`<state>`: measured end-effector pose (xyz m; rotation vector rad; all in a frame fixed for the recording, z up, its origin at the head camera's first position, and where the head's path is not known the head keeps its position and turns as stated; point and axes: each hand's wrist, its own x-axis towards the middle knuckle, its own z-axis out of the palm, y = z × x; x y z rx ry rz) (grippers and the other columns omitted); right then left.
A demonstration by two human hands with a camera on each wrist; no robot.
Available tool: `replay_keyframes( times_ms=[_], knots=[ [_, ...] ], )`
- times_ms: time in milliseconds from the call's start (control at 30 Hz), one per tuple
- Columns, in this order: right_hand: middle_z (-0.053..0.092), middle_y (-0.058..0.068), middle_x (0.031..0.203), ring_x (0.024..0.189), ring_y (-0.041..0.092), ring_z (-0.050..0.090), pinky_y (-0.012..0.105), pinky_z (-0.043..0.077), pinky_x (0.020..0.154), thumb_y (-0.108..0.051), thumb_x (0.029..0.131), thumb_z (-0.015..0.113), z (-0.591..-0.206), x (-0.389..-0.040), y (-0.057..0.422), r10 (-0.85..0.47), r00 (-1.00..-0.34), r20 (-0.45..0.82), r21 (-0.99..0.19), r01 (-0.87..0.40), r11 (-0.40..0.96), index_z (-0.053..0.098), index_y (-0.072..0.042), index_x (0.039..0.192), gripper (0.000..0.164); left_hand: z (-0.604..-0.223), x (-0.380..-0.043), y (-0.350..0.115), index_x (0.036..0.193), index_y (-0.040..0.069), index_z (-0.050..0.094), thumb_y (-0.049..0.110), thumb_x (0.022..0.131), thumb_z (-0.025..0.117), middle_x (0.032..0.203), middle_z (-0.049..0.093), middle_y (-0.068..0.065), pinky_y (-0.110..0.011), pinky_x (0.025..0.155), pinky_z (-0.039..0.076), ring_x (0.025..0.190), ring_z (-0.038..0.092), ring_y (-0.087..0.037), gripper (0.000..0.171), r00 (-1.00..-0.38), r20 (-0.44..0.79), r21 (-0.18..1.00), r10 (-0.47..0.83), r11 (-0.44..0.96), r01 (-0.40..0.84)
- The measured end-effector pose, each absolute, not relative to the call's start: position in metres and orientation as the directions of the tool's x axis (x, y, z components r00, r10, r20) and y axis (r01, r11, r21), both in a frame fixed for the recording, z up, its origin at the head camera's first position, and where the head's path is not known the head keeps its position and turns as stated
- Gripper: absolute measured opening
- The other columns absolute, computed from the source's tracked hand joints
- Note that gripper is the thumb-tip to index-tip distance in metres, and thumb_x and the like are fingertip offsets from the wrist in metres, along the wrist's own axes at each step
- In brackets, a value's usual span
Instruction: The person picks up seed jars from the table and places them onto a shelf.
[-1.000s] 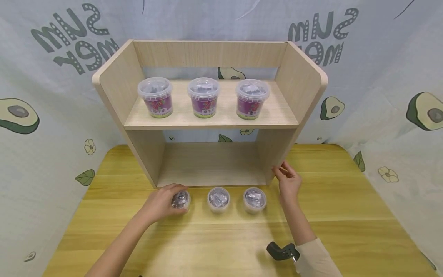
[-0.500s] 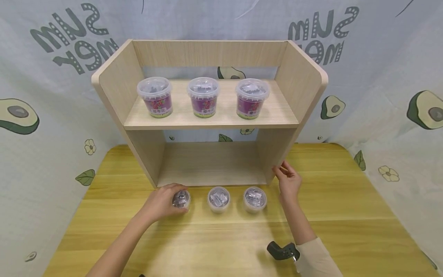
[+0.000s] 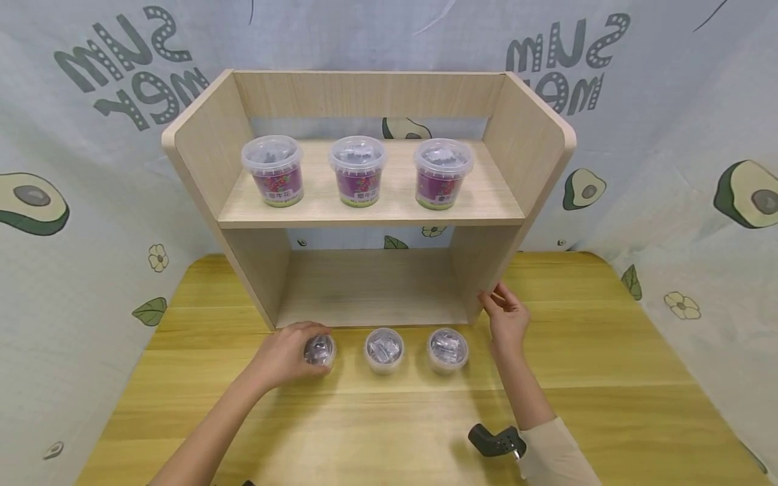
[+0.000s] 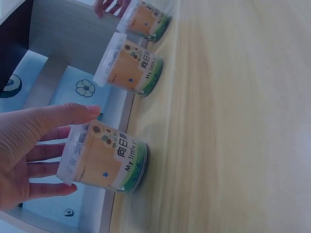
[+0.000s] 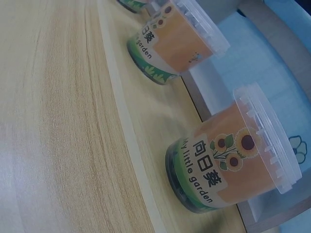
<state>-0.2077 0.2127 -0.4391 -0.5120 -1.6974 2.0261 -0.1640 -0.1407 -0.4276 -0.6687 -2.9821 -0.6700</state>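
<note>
In the head view my left hand [image 3: 290,356] grips the leftmost of three clear-lidded plant-kit tubs [image 3: 319,351] in front of the shelf unit [image 3: 371,221]. The left wrist view shows my thumb on one side of its lid and the fingers behind; this tub [image 4: 114,158] has an orange sunflower label with a green base, and stands upright on the table. The middle tub [image 3: 383,349] and right tub [image 3: 447,350] stand beside it in a row. My right hand [image 3: 508,322] pinches the lower front edge of the shelf's right side panel; the right wrist view does not show that hand.
Three purple-labelled tubs, left [image 3: 276,172], middle [image 3: 358,172] and right [image 3: 442,174], stand on the upper shelf. A black handle-like piece [image 3: 495,442] sits by the right sleeve [image 3: 559,452]. Behind the wooden table [image 3: 389,432] hangs a printed cloth [image 3: 668,135].
The leftmost front tub has shifted very slightly to the right under my left hand. My right hand stays at the shelf panel, and the other tubs have not moved.
</note>
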Motion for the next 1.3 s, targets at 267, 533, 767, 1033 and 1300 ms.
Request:
replay_keyframes(
  times_ms=[267,533,767,1033,1300],
  knots=[
    [0.065,-0.013,0.079,0.073,0.001,0.061,0.011,0.05,0.068,0.006,0.078,0.068,-0.438,-0.207,0.212,0.551,-0.834,-0.002,-0.983,-0.099,-0.153,0.063,0.0,0.116,0.04,-0.407,-0.167,-0.148,0.114,0.012,0.064,0.033,0.061,0.084,0.115,0.064,-0.006,-0.036,0.073,0.052,0.095,0.062,-0.023,0.06,-0.905,0.119,0.47,0.408,0.78,0.414],
    [0.065,-0.012,0.079,0.072,0.001,0.061,0.011,0.05,0.067,0.005,0.076,0.069,-0.439,-0.205,0.212,0.537,-0.842,0.055,-0.976,-0.158,-0.148,0.066,0.0,0.112,0.036,-0.392,-0.17,-0.156,0.116,0.011,0.064,0.035,0.062,0.084,0.12,0.061,-0.01,-0.042,0.073,0.052,0.101,0.06,-0.03,0.062,-0.915,0.14,0.474,0.379,0.786,0.398],
    [0.065,-0.012,0.08,0.073,0.001,0.061,0.012,0.05,0.068,0.005,0.077,0.068,-0.44,-0.206,0.212,0.538,-0.841,0.048,-0.981,-0.141,-0.133,0.065,0.001,0.114,0.037,-0.39,-0.172,-0.157,0.116,0.011,0.064,0.037,0.062,0.083,0.118,0.062,-0.011,-0.041,0.073,0.052,0.1,0.061,-0.03,0.063,-0.909,0.148,0.458,0.389,0.788,0.412],
    [0.064,-0.013,0.081,0.075,0.002,0.06,0.011,0.049,0.069,0.002,0.079,0.068,-0.438,-0.208,0.213,0.54,-0.841,-0.006,-0.987,-0.082,-0.14,0.058,0.006,0.119,0.041,-0.384,-0.186,-0.162,0.112,0.006,0.065,0.032,0.065,0.082,0.111,0.064,-0.013,-0.04,0.072,0.053,0.093,0.062,-0.028,0.057,-0.903,0.172,0.458,0.393,0.78,0.426],
    [0.064,-0.012,0.08,0.073,0.002,0.06,0.012,0.049,0.068,0.004,0.078,0.068,-0.439,-0.208,0.213,0.549,-0.836,0.003,-0.985,-0.097,-0.142,0.062,0.002,0.116,0.039,-0.369,-0.203,-0.168,0.113,0.004,0.064,0.033,0.067,0.081,0.105,0.066,-0.014,-0.04,0.072,0.052,0.091,0.062,-0.028,0.057,-0.902,0.171,0.43,0.397,0.793,0.431]
  ],
)
